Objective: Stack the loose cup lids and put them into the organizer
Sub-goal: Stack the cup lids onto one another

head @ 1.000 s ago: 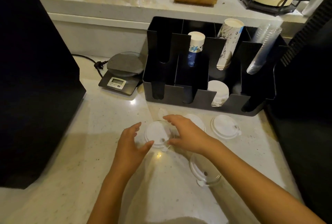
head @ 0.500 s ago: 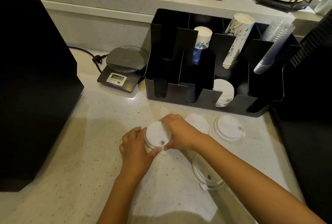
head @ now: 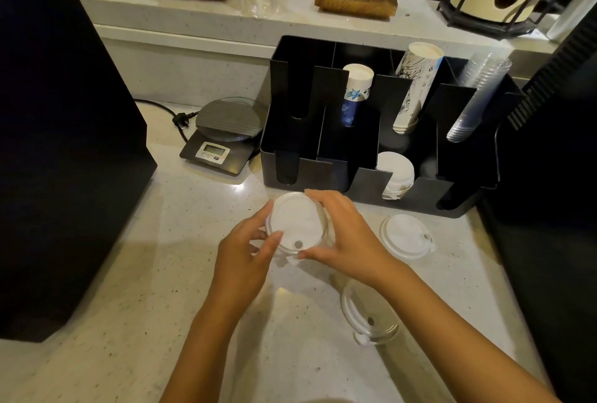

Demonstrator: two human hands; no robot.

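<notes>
White lids [head: 295, 225], now lifted off the counter [head: 161, 273], sit clamped between left hand [head: 245, 254] and right hand [head: 342, 234]. Two lids wait right of them; organizer [head: 310, 173] lies just beyond.

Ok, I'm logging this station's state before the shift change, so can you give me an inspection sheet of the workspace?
Surface: pale speckled counter, dry as far as visible.
Job's things: held lids between both hands; white lid and clear lid loose on the counter; black organizer with a lid stack in a front slot.
Clutter: scale; paper cups and clear cups in organizer.
Grippers: left hand and right hand grip the held lids.
Cables: black cord and plug beside scale.
Surroundings: raised ledge; dark appliances either side.
</notes>
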